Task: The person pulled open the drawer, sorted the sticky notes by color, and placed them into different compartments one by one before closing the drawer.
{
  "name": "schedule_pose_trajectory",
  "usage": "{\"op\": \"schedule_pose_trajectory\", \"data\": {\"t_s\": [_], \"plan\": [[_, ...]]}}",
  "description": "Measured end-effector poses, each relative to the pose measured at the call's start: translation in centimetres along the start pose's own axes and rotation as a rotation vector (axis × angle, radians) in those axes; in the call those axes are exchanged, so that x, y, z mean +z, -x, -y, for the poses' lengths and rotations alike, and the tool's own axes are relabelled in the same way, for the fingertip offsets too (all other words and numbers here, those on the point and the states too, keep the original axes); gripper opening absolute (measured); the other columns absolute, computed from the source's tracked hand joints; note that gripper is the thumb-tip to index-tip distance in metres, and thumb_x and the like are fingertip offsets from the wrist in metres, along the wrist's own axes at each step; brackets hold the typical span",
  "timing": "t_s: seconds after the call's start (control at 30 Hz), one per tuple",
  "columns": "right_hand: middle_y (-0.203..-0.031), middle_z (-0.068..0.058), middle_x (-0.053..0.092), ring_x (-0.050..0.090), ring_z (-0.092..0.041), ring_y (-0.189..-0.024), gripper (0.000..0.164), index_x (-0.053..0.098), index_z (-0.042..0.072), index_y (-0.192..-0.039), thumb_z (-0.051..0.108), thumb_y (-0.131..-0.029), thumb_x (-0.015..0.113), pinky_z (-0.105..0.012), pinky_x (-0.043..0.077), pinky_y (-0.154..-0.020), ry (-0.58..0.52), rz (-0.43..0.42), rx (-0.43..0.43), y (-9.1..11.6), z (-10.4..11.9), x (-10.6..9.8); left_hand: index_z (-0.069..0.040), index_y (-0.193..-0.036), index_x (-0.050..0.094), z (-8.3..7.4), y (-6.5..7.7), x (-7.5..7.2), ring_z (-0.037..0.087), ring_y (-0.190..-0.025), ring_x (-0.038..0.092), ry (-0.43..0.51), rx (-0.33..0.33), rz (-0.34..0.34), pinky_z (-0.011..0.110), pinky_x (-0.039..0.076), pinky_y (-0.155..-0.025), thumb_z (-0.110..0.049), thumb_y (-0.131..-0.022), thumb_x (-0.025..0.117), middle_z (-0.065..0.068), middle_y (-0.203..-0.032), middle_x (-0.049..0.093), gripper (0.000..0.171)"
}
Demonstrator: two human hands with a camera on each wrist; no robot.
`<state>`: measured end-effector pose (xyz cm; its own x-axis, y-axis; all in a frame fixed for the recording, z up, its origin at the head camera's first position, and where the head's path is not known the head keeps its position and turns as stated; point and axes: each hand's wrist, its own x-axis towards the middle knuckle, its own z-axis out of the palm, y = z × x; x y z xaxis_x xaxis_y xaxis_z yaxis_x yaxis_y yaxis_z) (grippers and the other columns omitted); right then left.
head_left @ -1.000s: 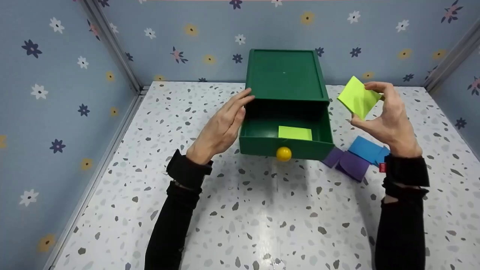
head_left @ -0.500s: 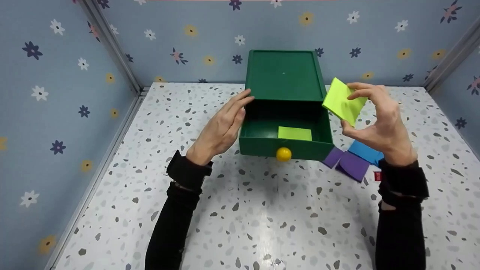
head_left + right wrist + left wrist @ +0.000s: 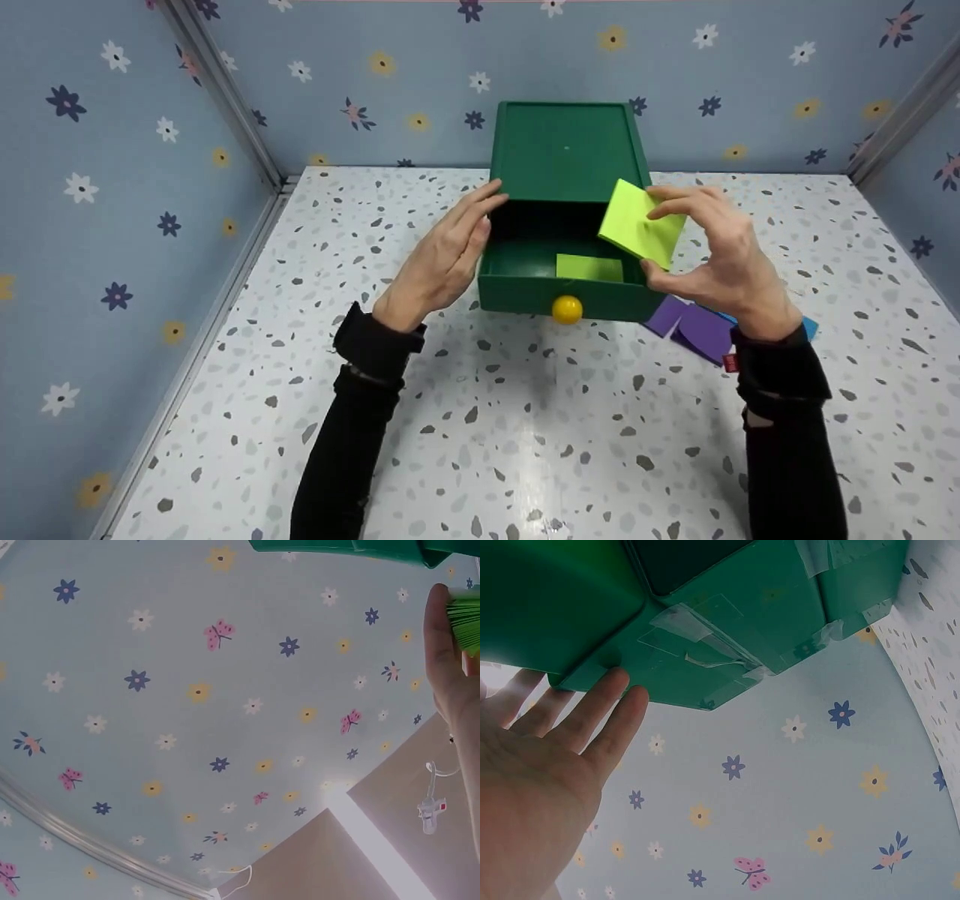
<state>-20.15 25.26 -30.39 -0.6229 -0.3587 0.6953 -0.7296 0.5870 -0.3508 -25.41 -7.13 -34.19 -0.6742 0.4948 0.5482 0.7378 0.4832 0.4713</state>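
In the head view a green box (image 3: 566,150) stands at the back, its drawer (image 3: 517,292) pulled out toward me. A yellow ball knob (image 3: 567,310) sits on the drawer front. My left hand (image 3: 439,262) rests its straight fingers against the box's left side; the left wrist view shows the fingertips (image 3: 615,682) touching green plastic. Between thumb and fingers my right hand (image 3: 720,259) pinches a lime-green sticky note pad (image 3: 637,229), tilted above the drawer's right side. Its many layered sheets (image 3: 466,624) show in the right wrist view. Another lime-green pad (image 3: 589,267) lies inside the drawer.
Purple sticky notes (image 3: 703,336) lie on the speckled table (image 3: 480,450) right of the drawer. Blue notes (image 3: 810,328) are mostly hidden behind my right hand and wrist. Flowered walls (image 3: 420,67) enclose the table at the back and sides.
My right hand has carried the lime-green sticky note pad leftward and slightly down, from beside the box to over the drawer's right side. The left hand and box stay put.
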Motion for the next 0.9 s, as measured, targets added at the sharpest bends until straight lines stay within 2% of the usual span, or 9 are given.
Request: {"op": "schedule_pose_trajectory", "data": {"t_s": [0.23,0.57,0.9], "plan": [[-0.124,-0.017,0.061,0.052,-0.030,-0.111,0.041,0.063,0.002,-0.102,0.012,-0.064,0.075,-0.016,0.038,-0.099,-0.009,0.015,-0.033,-0.1,0.2,0.8,-0.012,-0.142,0.041,0.0,0.1,0.0,0.014,-0.139,0.034,0.000,0.001,-0.002,0.030,0.030,-0.115,-0.026,-0.104,0.023,0.002,-0.154,0.030,0.044],[-0.129,-0.013,0.060,0.050,-0.026,-0.115,0.038,0.063,0.004,-0.106,0.012,-0.071,0.075,-0.022,0.038,-0.102,-0.009,0.058,-0.023,0.0,0.4,1.2,-0.012,-0.143,0.040,-0.1,0.0,-0.1,0.014,-0.140,0.033,0.007,-0.005,0.008,0.029,0.029,-0.115,-0.027,-0.104,0.022,0.002,-0.155,0.029,0.045],[-0.124,-0.015,0.063,0.052,-0.028,-0.112,0.040,0.064,0.006,-0.103,0.009,-0.066,0.079,-0.018,0.037,-0.099,-0.061,0.055,-0.031,-0.1,0.4,1.6,-0.013,-0.143,0.041,0.0,0.0,-0.1,0.014,-0.140,0.032,0.020,-0.002,0.009,0.031,0.030,-0.115,-0.030,-0.104,0.021,0.001,-0.155,0.029,0.046]]}}
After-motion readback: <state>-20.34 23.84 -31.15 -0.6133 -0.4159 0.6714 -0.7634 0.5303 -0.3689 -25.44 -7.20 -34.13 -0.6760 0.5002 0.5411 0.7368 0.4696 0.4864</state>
